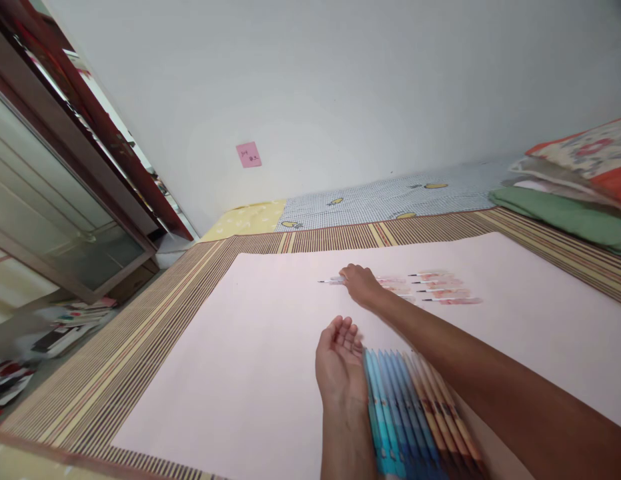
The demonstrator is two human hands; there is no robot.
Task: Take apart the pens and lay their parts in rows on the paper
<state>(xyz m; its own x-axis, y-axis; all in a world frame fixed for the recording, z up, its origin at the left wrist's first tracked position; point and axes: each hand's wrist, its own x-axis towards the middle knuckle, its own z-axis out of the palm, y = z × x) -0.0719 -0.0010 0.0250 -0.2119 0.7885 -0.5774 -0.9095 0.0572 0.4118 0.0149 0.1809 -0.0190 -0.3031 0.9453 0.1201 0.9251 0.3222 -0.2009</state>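
My right hand (pixel 359 283) reaches forward across a large pale pink sheet (pixel 230 373) and closes on a clear pink pen (pixel 331 281) whose tip points left. Right of it lie several more pink pens (pixel 443 287) in a loose group. My left hand (pixel 340 363) rests on its edge on the sheet with the fingers stretched out and nothing in it. It touches the left side of a neat row of blue and orange pens (pixel 415 413) lying side by side near me.
The pink sheet lies on a striped woven mat (pixel 115 360) on a bed. Folded blankets and a pillow (pixel 575 187) sit at the far right. A glass-doored cabinet (pixel 55 200) and piled books (pixel 65 327) are at the left. A pink sticky note (pixel 249 155) is on the wall.
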